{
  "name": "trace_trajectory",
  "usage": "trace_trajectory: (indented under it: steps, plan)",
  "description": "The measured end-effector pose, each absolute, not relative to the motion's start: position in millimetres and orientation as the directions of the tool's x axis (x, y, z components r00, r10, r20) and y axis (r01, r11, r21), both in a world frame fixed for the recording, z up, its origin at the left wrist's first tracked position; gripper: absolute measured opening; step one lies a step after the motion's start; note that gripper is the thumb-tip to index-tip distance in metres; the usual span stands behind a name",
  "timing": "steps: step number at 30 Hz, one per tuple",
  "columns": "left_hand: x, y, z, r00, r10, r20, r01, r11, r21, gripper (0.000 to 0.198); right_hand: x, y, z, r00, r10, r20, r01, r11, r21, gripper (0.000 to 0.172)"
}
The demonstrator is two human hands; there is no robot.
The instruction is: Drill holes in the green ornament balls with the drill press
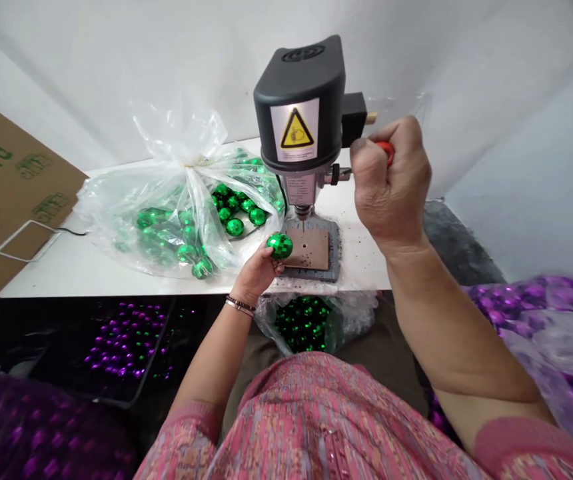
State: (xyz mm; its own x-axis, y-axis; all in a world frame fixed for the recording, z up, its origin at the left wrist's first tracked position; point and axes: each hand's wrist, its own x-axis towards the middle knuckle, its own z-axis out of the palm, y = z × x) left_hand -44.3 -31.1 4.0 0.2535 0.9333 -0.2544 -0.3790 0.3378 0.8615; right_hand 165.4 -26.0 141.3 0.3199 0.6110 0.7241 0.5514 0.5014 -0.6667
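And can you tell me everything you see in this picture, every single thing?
bench drill: one, black, on the table
table: one, white, ahead
clear plastic bag: one, clear, on the table, holding many green baubles
cardboard carton: one, brown, left of the table
black tray: one, black, lower left, holding purple baubles and green ones
second plastic bag: one, clear, below the table edge, holding green baubles
third plastic bag: one, clear, lower right, holding purple baubles
left hand: one, holding a green bauble
right hand: one, gripping a red handle

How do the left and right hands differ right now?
The left hand sits low, cupping a green mirrored ball beside the bench drill's base plate; the right hand is raised, fisted around a red handle. The left wrist wears a bracelet; the right shows none. Both hands are bare.
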Motion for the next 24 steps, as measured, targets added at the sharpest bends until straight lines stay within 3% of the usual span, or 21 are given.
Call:
trace_trajectory:
  steps: [5,8,12,16,24]
  plan:
    - [-38.3,-23.1,9.3,0.154,0.958,-0.242,-0.129,0.263,0.956,0.055,165.2,-26.8,140.5,0.295,0.644,0.706,0.545,0.493,-0.678,0.024]
    - [-34.9,-16.0,10.7,0.086,0.984,-0.155,0.027,0.153,0.988,0.059,165.2,-25.0,147.8,0.320,0.649,0.691,0.550,0.466,-0.693,0.026]
    - [-28.1,-7.6,11.9,0.112,0.991,-0.070,0.142,0.053,0.988,0.056,168.0,-11.4,173.0,0.369,0.720,0.588,0.585,0.311,-0.749,0.036]
    - [-20.9,-3.3,11.5,0.060,0.985,-0.161,0.200,0.146,0.969,0.049,171.3,6.6,197.4,0.400,0.786,0.472,0.621,0.147,-0.770,0.044]
    - [-17.3,6.7,1.2,-0.026,0.983,-0.183,0.330,0.181,0.926,0.053,172.2,19.1,200.9,0.415,0.804,0.425,0.619,0.093,-0.780,0.040]
